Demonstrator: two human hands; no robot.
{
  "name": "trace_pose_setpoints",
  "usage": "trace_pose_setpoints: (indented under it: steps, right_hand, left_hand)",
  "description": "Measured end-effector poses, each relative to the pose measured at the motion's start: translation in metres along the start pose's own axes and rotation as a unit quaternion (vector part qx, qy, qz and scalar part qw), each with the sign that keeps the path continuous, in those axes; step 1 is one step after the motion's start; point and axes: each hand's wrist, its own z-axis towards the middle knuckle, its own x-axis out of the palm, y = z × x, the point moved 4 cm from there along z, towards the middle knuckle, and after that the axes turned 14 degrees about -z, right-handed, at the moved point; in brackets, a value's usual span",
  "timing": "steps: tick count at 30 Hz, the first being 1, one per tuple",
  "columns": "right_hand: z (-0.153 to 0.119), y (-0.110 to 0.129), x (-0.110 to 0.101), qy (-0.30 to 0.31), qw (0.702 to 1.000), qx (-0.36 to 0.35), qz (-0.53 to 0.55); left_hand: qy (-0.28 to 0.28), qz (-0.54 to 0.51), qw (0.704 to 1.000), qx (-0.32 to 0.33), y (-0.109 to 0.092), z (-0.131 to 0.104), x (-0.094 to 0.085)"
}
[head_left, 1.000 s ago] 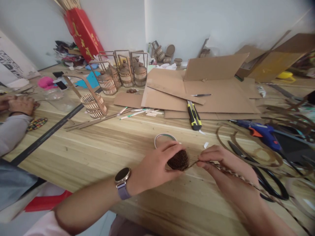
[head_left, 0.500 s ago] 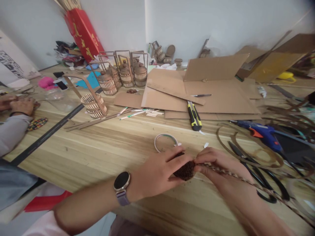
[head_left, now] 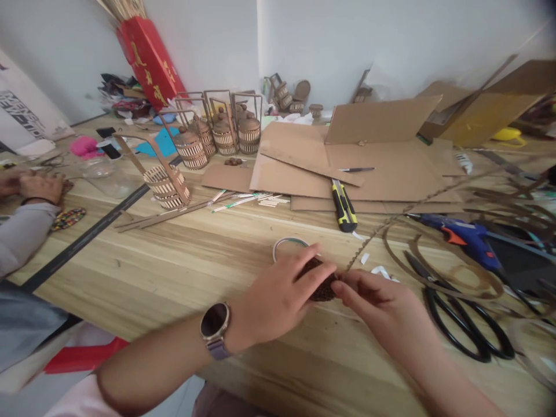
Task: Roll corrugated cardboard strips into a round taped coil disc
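A dark brown coil of braided strip (head_left: 324,286), small and round, lies under my left hand (head_left: 278,295). My left fingers hold it down over its top and sides, covering much of it. At the coil's right edge, my right hand (head_left: 382,295) pinches the braided strip (head_left: 369,240), whose loose length runs up and to the right across the table. A roll of tape (head_left: 280,246) lies flat just behind my left hand, partly hidden by it. To the right of my right hand rest black-handled scissors (head_left: 469,330).
A yellow-black utility knife (head_left: 344,208) lies against cardboard sheets (head_left: 382,174). A blue glue gun (head_left: 471,237) and curled strips (head_left: 460,284) lie right. Small lidded baskets (head_left: 225,136) and one handled basket (head_left: 163,185) stand behind. Another person's hands (head_left: 41,185) are at far left.
The braided strip has swung from over my right forearm to beyond my right hand. My right hand has turned and moved slightly left, still at the coil's edge.
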Motion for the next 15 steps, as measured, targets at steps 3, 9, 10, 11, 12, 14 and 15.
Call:
trace_pose_setpoints:
  steps: [3, 9, 10, 11, 12, 14, 15]
  right_hand:
    - [0.001, 0.003, -0.001, 0.011, 1.000, -0.003, 0.005]
    - [0.003, 0.004, 0.000, 0.016, 0.999, -0.004, 0.034]
    - [0.003, 0.004, 0.001, 0.018, 0.999, -0.002, 0.034]
    - [0.002, 0.003, 0.003, 0.020, 0.999, 0.002, 0.029]
    - [0.002, 0.002, 0.004, 0.023, 1.000, 0.007, 0.020]
    - [0.000, 0.000, 0.007, 0.027, 0.999, 0.018, 0.005]
    - [-0.001, -0.001, 0.008, 0.031, 0.999, 0.023, 0.002]
  left_hand:
    - [-0.058, -0.184, 0.979, -0.067, 0.009, 0.003, -0.009]
    - [-0.083, -0.432, 0.873, -0.210, 0.026, 0.006, -0.008]
    - [-0.087, -0.441, 0.868, -0.210, 0.026, 0.007, -0.008]
    - [-0.093, -0.443, 0.866, -0.211, 0.027, 0.007, -0.008]
    - [-0.098, -0.441, 0.866, -0.212, 0.027, 0.007, -0.007]
    - [-0.098, -0.439, 0.867, -0.214, 0.027, 0.007, -0.007]
    - [-0.095, -0.442, 0.866, -0.214, 0.027, 0.007, -0.006]
